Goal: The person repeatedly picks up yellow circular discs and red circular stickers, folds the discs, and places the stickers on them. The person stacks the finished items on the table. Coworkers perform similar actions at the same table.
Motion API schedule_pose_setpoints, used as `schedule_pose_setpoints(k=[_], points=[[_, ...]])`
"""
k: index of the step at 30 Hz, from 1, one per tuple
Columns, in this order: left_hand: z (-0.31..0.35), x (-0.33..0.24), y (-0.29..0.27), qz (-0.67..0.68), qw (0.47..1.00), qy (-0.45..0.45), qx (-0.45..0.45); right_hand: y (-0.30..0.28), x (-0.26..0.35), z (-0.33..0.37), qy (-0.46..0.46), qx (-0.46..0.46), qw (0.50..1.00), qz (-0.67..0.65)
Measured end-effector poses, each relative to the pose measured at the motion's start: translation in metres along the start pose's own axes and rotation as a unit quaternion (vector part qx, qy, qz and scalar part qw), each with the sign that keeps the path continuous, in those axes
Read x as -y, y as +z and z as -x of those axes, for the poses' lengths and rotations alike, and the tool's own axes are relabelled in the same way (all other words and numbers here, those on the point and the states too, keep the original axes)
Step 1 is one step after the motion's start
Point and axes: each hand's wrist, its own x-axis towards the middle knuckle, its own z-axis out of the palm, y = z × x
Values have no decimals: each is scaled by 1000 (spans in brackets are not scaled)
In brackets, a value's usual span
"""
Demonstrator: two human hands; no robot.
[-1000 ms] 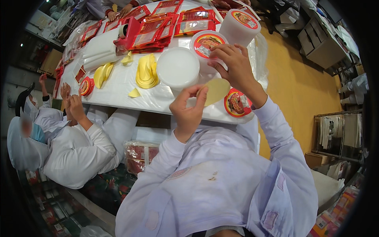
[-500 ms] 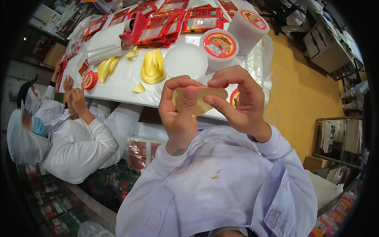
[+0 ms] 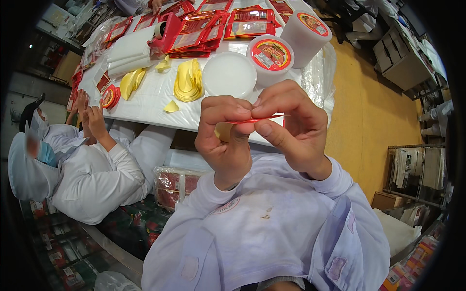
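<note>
The left hand (image 3: 224, 140) and the right hand (image 3: 301, 126) each pinch a thin red label (image 3: 266, 118) between thumb and fingers, holding it nearly edge-on by the near edge of the table (image 3: 150, 109); a patch of yellow paper (image 3: 223, 131) shows inside the left hand's curl. The label looks light, bendy and easily creased, perhaps tacky on one face, so its rim seems the best hold

one held label (image 3: 262, 118), three white cylinders (image 3: 270, 56), one red tape dispenser (image 3: 170, 33)

White table (image 3: 150, 107) — red packets (image 3: 250, 24), yellow papers (image 3: 188, 83), round plastic containers (image 3: 270, 56).
</note>
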Motion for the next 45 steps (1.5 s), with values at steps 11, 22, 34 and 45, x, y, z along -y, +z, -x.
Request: schedule_pose_setpoints(k=[11,22,34,45], points=[[-7,-4,5,-42,997,50,-37,4,7,1,27,-1,999,-39],[-12,-8,2,-84,994,61,-32,6,5,3,36,0,998,-42],[-29,-21,-14,-156,981,35,112,-24,26,-26,166,88,981,-50],[-44,-24,-20,-62,975,-86,194,-50,25,-54,376,244,883,-139]])
